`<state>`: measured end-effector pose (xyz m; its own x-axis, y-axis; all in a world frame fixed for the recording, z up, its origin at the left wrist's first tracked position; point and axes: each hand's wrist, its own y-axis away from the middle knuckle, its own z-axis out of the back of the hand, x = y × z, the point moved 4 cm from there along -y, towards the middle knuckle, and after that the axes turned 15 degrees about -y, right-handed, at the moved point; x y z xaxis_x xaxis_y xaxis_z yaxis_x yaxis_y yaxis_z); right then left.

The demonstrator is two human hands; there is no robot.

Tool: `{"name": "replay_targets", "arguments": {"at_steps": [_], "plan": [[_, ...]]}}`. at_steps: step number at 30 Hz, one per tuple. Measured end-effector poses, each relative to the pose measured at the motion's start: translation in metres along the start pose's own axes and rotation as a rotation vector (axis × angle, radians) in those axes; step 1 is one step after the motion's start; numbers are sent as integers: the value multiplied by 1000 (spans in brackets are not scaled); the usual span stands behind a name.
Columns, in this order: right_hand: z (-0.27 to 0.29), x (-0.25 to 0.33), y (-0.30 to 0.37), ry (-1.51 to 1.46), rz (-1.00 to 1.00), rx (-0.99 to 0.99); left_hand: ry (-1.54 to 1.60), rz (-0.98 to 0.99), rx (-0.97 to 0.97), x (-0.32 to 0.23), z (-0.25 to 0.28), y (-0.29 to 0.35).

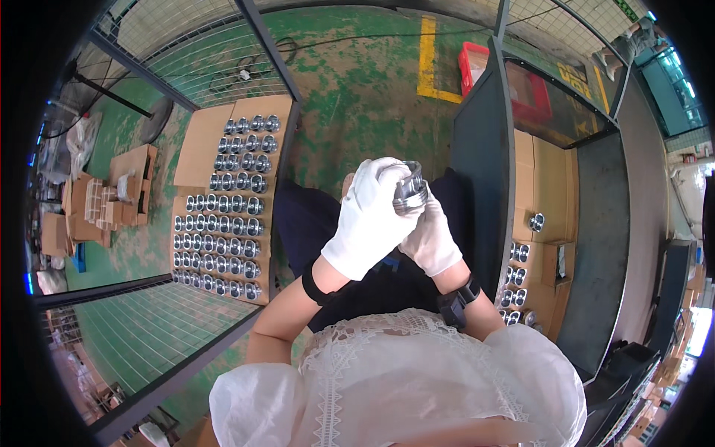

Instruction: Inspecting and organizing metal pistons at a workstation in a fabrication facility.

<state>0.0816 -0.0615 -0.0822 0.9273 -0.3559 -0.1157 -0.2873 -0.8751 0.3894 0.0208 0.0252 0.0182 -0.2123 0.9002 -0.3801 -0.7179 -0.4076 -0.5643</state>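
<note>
A: Nearest first: what is the state of the left hand [366, 216]?

B: White-gloved, its fingers curl round a grooved, bright metal part [410, 195], gripping it. The part lies at this hand's fingertips, to its right.

A: And the right hand [434, 240]?

B: Also gloved, and touching the same part from the right. Its fingers are largely hidden by the metal; whether they pinch or merely support cannot be told.

A: What lies to the left of the left hand?

B: Rows of similar parts [216, 223], nine in all, on a cardboard sheet [201, 149]. The four rows farthest from the person are shorter, and cardboard shows beside them.

A: To the right of the right hand?

B: Beyond a dark panel [482, 141], a smaller group [515, 276]: pairs in a column, with a lone part [536, 221] at the far end. A small box [558, 262] stands just right of them.

A: How far along is the work?

B: Apparently partway: one part in handling, many at left, few visible at right. Which group is finished and which remains cannot be judged here.

A: Farthest off?

B: A red crate [475, 49], ahead of both hands and well apart.
</note>
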Motion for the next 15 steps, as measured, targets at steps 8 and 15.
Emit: {"name": "replay_targets", "arguments": {"at_steps": [8,15], "plan": [[-23,21,21,964,675,99,125,211,84,11,-14,10],[-16,29,18,1153,542,-88,248,220,19,14,-18,9]]}}
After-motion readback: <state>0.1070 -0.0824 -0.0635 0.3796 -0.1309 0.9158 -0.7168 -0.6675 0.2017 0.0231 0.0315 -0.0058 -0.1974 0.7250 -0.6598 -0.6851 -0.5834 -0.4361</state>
